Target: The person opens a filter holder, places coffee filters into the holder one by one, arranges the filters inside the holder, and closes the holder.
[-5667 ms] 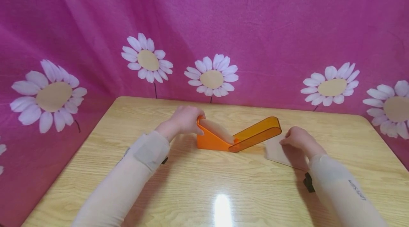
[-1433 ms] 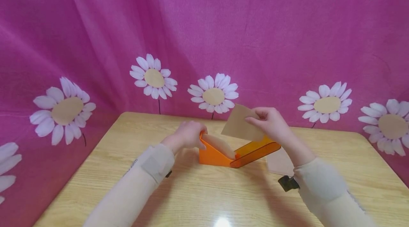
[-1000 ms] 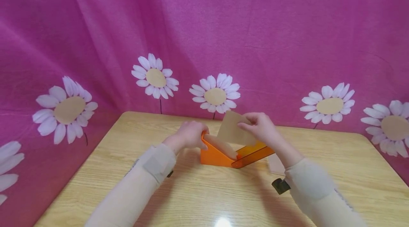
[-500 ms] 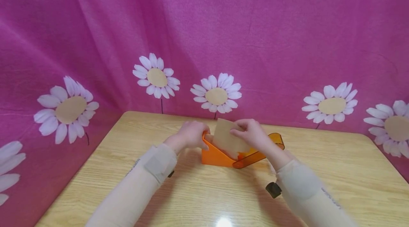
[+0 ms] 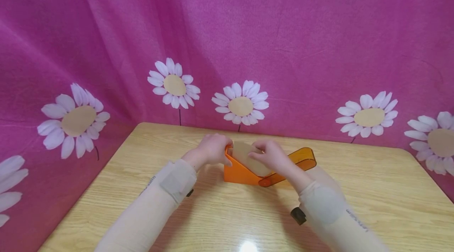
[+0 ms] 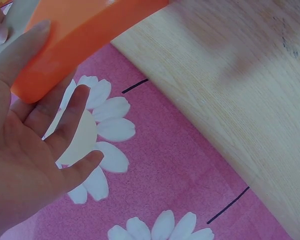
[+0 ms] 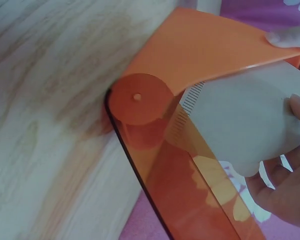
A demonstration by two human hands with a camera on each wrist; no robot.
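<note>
An orange holder (image 5: 238,174) with a sloping open top stands on the table. Its see-through amber lid (image 5: 306,159) is swung back to the right on a round hinge (image 7: 142,99). My left hand (image 5: 213,150) grips the tall left end, thumb on the near face, other fingers behind. Above the slope, my right hand (image 5: 270,157) pinches a brown paper coffee filter (image 5: 243,152) between thumb and fingers. The right wrist view shows the filter (image 7: 235,115) with a crimped edge by the hinge, its lower part inside the holder's walls.
The wooden table (image 5: 220,216) ends at the back against a pink cloth (image 5: 301,47) printed with white daisies. A small dark camera mount (image 5: 298,215) hangs under the right wrist, and the right forearm crosses in front of the lid.
My right hand picked up the filter at the right, carried it left and lowered it into the holder. The left hand stays on the holder. Paper on the table is hidden now.
</note>
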